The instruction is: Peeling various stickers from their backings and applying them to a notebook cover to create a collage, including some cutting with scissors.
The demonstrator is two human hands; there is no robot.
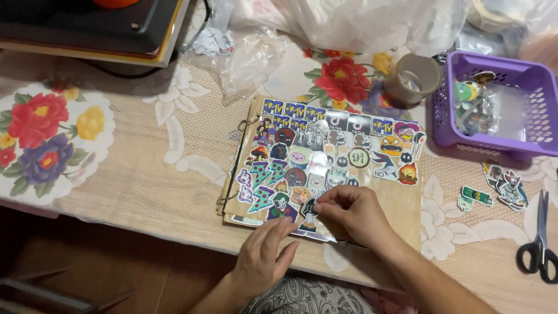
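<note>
Closest to me, the person's left hand (263, 256) lies flat with fingers loosely spread, pressing the near edge of a ring-bound sticker album (325, 168) and gripping nothing. Just beside it the right hand (354, 214) has thumb and forefinger pinched shut on a small dark sticker (310, 212) at the bottom of the page, near the album's lower middle; I cannot tell whether it is already stuck down or partly lifted. The sticker looks paper-thin, limp and light, likely to curl or crease, so I would judge an edge or corner the sensible place to take it, with fingertips only. It is die-cut, mostly black with pale patches, and sits among rows of glossy cartoon stickers on a brown card page. To the right on the flowered lace tablecloth (128, 174) lie a few loose stickers (504, 189) and black-handled scissors (539, 244). Farther back stand a roll of tape (412, 79) and a purple plastic basket (526, 72) with more stickers in it, then crumpled clear plastic bags (360, 23) and a dark machine (87, 26) at the far left.
</note>
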